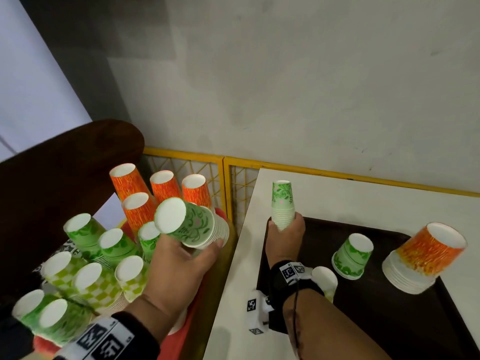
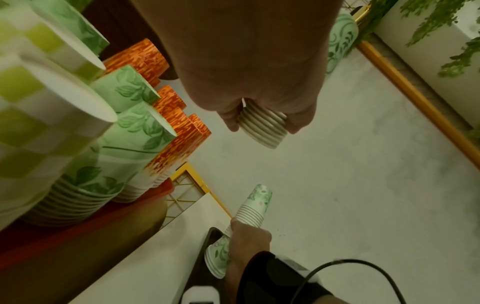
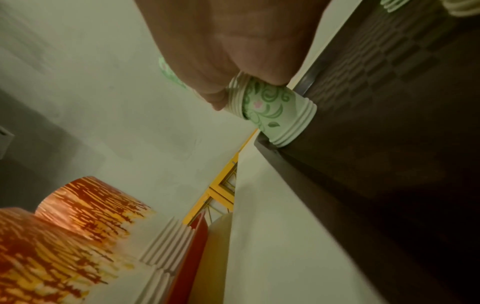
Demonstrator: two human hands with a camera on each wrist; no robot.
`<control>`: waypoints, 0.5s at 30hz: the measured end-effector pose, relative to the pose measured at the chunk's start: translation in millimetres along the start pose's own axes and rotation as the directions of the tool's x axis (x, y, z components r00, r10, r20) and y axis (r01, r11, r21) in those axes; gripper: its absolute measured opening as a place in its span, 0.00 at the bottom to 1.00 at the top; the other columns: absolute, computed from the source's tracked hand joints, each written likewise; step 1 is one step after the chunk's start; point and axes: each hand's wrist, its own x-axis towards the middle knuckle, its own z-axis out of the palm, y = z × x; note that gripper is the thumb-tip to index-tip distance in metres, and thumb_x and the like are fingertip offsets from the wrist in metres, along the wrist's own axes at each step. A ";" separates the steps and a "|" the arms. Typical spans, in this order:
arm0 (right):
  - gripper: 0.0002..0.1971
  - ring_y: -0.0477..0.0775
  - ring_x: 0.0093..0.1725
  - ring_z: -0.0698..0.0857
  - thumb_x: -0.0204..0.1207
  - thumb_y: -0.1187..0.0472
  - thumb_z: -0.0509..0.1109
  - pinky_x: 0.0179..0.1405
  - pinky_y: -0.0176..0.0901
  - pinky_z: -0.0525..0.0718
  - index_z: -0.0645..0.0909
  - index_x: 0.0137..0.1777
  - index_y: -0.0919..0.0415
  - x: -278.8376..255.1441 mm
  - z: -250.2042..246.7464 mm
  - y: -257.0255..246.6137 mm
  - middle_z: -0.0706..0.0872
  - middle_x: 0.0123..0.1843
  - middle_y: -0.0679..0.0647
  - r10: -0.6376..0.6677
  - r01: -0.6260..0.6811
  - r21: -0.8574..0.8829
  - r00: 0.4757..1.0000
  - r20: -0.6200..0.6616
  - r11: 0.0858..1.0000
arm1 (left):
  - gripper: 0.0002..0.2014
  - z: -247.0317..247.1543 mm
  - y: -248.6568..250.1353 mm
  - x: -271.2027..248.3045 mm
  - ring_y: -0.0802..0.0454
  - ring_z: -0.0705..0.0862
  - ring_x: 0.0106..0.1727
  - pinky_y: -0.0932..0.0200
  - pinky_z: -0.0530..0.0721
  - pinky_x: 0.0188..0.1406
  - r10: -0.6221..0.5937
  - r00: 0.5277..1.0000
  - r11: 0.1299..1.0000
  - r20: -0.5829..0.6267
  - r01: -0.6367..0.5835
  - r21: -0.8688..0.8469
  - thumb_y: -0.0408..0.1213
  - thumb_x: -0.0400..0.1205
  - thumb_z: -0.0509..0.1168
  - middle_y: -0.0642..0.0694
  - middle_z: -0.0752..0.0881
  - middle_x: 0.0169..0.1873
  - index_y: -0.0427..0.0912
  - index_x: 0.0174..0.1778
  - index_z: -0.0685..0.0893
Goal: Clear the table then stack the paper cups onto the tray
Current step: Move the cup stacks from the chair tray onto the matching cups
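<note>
My left hand grips a tilted stack of green swirl paper cups in the air, above the gap between the side stand and the white table. In the left wrist view its fingers curl round that stack's rims. A second green swirl stack stands upside down on the far left corner of the dark brown tray, and my right hand is wrapped round its lower part. The right wrist view shows this stack standing on the tray's corner.
The tray also carries a short green leaf stack, an orange stack and a cup partly hidden by my right wrist. Several orange, green and checkered stacks crowd the left stand. A yellow grid fence lines the wall.
</note>
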 end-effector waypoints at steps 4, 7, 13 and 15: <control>0.35 0.64 0.69 0.80 0.73 0.66 0.78 0.69 0.61 0.82 0.66 0.78 0.62 -5.8 -0.2 3.9 0.74 0.72 0.61 0.061 -0.060 0.027 0.998 -0.024 0.998 | 0.23 15.1 -4.3 20.1 0.70 0.86 0.55 0.82 0.79 0.51 -0.031 1.000 1.000 0.006 0.031 -0.006 0.40 0.73 0.79 0.58 0.90 0.54 0.45 0.63 0.84; 0.35 0.66 0.70 0.79 0.71 0.70 0.78 0.70 0.59 0.80 0.67 0.77 0.64 -17.7 -0.9 11.7 0.73 0.72 0.63 0.120 -0.120 0.000 0.992 -0.037 0.993 | 0.29 30.8 -4.9 36.5 0.77 0.84 0.53 0.85 0.77 0.47 -0.065 0.998 0.997 0.021 0.066 -0.027 0.40 0.71 0.81 0.57 0.88 0.53 0.41 0.67 0.80; 0.50 0.67 0.81 0.68 0.70 0.66 0.81 0.78 0.59 0.72 0.52 0.86 0.64 -27.3 -10.4 9.7 0.63 0.83 0.64 0.215 -0.205 -0.149 0.975 0.059 0.967 | 0.30 67.3 8.6 64.9 0.88 0.79 0.44 0.88 0.75 0.41 -0.088 0.992 0.994 0.089 0.093 -0.064 0.35 0.71 0.82 0.65 0.82 0.47 0.45 0.65 0.74; 0.55 0.62 0.86 0.59 0.71 0.63 0.80 0.83 0.53 0.63 0.43 0.87 0.65 -34.5 -28.7 -3.4 0.56 0.86 0.64 0.202 -0.167 -0.207 0.966 0.159 0.964 | 0.29 78.4 13.4 72.6 0.81 0.82 0.47 0.83 0.78 0.46 -0.100 0.988 0.990 0.114 0.110 -0.087 0.36 0.71 0.81 0.63 0.84 0.49 0.49 0.63 0.74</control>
